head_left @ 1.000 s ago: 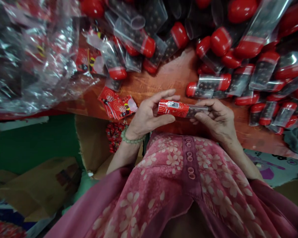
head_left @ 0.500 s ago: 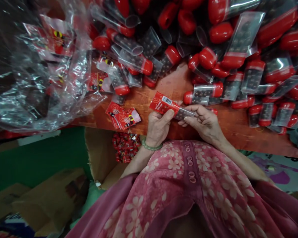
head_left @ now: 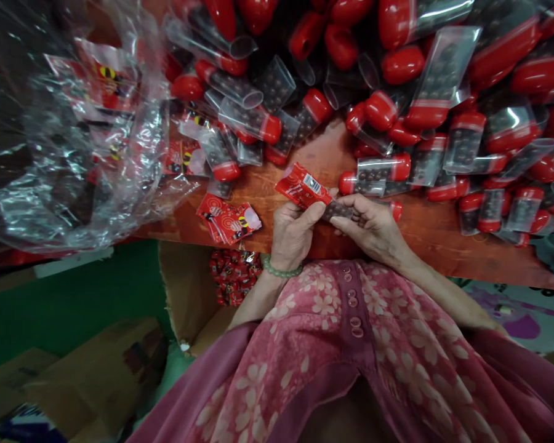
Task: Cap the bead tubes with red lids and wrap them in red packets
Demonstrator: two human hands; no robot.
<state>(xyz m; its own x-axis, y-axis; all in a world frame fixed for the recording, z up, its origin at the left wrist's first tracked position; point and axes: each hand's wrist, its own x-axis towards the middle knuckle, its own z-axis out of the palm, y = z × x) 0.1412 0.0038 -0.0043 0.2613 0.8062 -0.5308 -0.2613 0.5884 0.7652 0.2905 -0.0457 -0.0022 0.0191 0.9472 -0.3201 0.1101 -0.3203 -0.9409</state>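
Note:
My left hand point(head_left: 292, 237), with a green bead bracelet at the wrist, pinches a red printed sleeve point(head_left: 300, 184) that carries a barcode. From the sleeve's right end sticks out a clear tube point(head_left: 338, 211) full of small dark balls. The fingers of my right hand point(head_left: 372, 226) are closed on the tube's outer end, hiding its tip. Part of the tube is inside the sleeve, which looks rounded out. Flat red printed sleeves point(head_left: 228, 219) lie on the table to the left of my hands.
Many ball-filled tubes with red caps point(head_left: 383, 166) are heaped along the back and right of the wooden table point(head_left: 323, 147). A clear plastic bag point(head_left: 74, 154) with printed sleeves lies at left. Below the table edge, a cardboard box point(head_left: 184, 289) contains red packs point(head_left: 233, 274).
My right hand has moved left with the tube, and less of the tube shows outside the sleeve. The sleeve looks more puffed out and slightly more tilted.

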